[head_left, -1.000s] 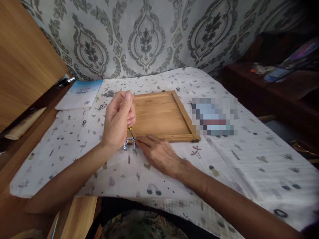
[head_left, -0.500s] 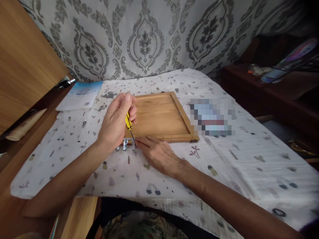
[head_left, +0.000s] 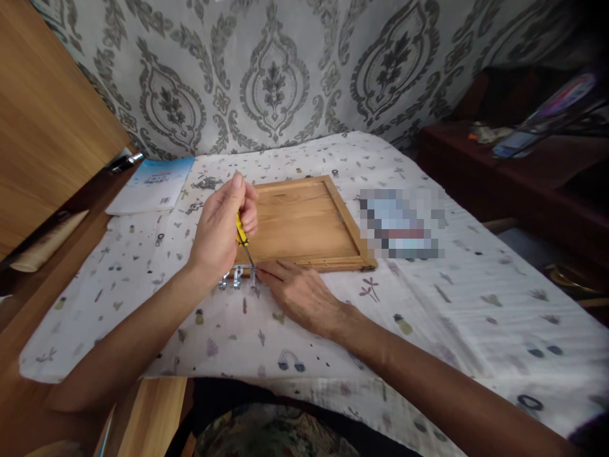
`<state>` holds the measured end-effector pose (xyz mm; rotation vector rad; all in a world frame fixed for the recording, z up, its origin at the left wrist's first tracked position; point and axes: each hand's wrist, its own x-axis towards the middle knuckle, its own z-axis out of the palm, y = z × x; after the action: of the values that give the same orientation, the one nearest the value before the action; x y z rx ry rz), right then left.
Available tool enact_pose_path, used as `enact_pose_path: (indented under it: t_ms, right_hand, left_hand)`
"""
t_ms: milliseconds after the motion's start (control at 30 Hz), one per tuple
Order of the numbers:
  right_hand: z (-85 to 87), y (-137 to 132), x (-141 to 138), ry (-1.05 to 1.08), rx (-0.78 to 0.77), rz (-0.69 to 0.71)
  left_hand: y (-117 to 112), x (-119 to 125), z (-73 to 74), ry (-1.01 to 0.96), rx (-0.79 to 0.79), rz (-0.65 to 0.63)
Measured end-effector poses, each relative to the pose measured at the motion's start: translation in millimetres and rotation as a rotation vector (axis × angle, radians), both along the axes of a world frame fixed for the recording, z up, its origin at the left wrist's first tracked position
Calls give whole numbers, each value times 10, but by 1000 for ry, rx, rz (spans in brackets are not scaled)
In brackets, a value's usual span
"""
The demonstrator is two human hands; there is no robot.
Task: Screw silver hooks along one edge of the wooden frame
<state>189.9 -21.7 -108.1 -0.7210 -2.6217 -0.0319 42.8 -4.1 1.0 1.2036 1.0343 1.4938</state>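
My left hand (head_left: 219,228) is closed around a small screwdriver with a yellow handle (head_left: 240,230), its tip pointing down at a silver metal hook bracket (head_left: 236,277) at the near left corner of a wooden panel (head_left: 304,222). My right hand (head_left: 297,292) lies flat on the cloth, its fingertips pressing the bracket beside the screwdriver tip. The panel lies flat on a printed white tablecloth (head_left: 428,298).
A light blue booklet (head_left: 155,184) lies at the far left, with small metal hardware (head_left: 205,184) scattered near it. A blurred flat object (head_left: 402,222) sits right of the panel. A wooden cabinet side (head_left: 42,114) stands at left; a dark shelf (head_left: 523,158) at right.
My left hand has turned on the screwdriver, so that more of the yellow handle shows. The right hand stays on the bracket. The view has shifted slightly.
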Motion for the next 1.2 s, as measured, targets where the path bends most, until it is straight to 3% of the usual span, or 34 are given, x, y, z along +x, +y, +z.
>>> enact_pose_path:
  t_ms: [200,567,767,900,1033,1200]
  right_hand:
    - [37,-8,-1,-22,-20,-6]
    - [35,5,-13,-25,-33,-1]
    - [51,-6,-2,-36,-38,-3]
    - [46,-3,-2,-44,-44,3]
    - [48,-8,-4,-38,-44,3]
    - [68,-11,-2,-56,-71,-3]
  left_hand:
    - [-89,63,-21,-23,50,62]
    - [33,-13,-14,50,4,-163]
    - [-66,56,-36,34,103,41]
    - [-97,108,-38,33,88,66]
    - [-28,85,-44,12,78,-6]
    - [85,-25,-32,44,25,-192]
